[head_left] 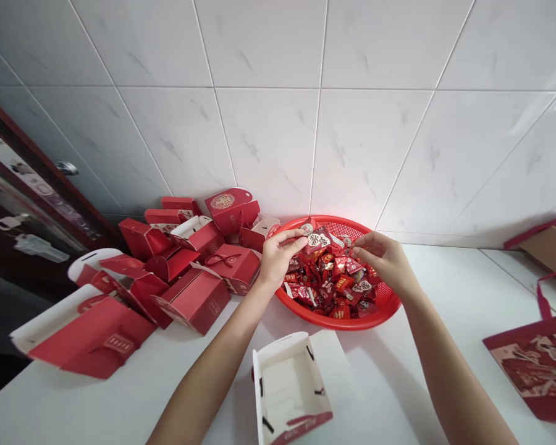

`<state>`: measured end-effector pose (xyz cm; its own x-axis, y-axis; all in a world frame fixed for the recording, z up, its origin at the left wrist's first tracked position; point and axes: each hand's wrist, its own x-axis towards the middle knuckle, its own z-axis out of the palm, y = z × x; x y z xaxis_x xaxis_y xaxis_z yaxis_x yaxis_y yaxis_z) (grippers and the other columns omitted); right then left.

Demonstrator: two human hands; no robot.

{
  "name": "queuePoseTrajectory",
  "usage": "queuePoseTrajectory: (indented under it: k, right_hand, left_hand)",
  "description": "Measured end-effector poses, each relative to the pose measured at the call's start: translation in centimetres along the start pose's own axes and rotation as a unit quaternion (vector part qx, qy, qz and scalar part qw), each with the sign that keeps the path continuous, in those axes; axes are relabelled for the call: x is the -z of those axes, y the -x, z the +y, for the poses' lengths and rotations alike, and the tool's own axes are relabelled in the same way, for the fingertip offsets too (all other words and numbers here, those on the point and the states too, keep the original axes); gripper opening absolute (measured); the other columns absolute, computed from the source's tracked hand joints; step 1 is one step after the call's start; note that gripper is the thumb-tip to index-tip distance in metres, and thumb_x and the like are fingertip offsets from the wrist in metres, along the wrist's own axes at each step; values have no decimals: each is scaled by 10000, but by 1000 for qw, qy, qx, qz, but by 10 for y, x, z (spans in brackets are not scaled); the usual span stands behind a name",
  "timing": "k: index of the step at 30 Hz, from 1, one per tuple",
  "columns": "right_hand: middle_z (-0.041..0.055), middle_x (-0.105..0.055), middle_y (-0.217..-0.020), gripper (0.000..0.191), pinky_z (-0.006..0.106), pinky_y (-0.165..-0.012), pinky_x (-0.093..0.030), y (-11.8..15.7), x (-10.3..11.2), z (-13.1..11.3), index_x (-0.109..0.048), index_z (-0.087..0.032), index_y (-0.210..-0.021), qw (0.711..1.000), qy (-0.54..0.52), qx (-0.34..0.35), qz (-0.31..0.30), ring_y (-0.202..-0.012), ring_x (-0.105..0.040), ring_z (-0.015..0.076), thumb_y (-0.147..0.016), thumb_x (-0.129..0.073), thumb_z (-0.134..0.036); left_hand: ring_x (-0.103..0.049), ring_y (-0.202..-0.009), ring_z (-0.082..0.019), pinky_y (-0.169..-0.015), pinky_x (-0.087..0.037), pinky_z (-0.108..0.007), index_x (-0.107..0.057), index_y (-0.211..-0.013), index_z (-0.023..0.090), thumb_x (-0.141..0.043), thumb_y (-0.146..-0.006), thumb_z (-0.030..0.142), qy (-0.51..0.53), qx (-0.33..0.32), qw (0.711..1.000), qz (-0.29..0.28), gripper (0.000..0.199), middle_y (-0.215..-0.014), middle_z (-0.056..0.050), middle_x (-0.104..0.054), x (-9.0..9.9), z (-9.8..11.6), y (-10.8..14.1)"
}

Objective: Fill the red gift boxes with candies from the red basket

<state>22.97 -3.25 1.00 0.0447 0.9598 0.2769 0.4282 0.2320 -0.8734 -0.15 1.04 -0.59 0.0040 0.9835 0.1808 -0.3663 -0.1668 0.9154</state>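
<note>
A red plastic basket (301, 314) heaped with wrapped candies (345, 284) stands against the tiled wall. At its left side, my left hand (278, 256) is closed, thumb and fingers pinching a dark red wrapped candy (319, 241) with white lettering. Over the basket's right side is my right hand (383, 258), its fingers curled together at the candies; whatever is between the fingertips is hidden. In front of the basket, between my forearms, lies an open box (285, 386) with a white inside and a red printed edge.
Several red gift boxes (192, 300), some with open lids, crowd the left of the white table (389, 383). A red printed bag (537, 364) lies at the right edge, with a brown carton (551, 247) behind it. A dark door (32, 222) stands at far left.
</note>
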Motion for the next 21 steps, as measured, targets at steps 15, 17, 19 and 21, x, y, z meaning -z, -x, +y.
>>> queuePoseTrajectory:
  k: [15,17,19,21]
  right_hand:
    - [41,-725,-837,218,373,-764,-582,-27,-1,22,-638,-202,-841,982,50,9,-182,-824,-712,230,-830,-717,-405]
    - [51,-745,-888,358,363,-765,-589,-21,3,17,-652,-195,-965,989,-31,-7,-145,-845,-727,229,-824,-744,-511]
    - [36,-744,-844,488,339,-720,-578,-17,5,13,-679,-195,-1087,988,-111,-34,-105,-788,-722,217,-774,-813,-544]
    - [6,-721,-766,535,305,-640,-548,-14,3,8,-695,-208,-1132,981,-162,-61,-82,-688,-691,189,-740,-855,-536]
  left_hand:
    - [-666,-668,-137,-699,-569,-283,-796,-800,161,-957,-526,303,24,26,999,-13,348,-769,-13,-757,1,0,-2]
    - [-668,-686,-137,-705,-565,-277,-800,-807,167,-954,-539,293,21,23,999,-14,334,-783,-10,-758,2,0,-2]
    - [-662,-684,-135,-712,-562,-277,-800,-812,171,-953,-547,282,16,19,1000,-15,326,-791,-8,-758,2,-1,-2]
    - [-664,-699,-140,-723,-563,-284,-800,-821,177,-948,-562,282,11,16,1000,-18,316,-827,-14,-768,3,-2,-1]
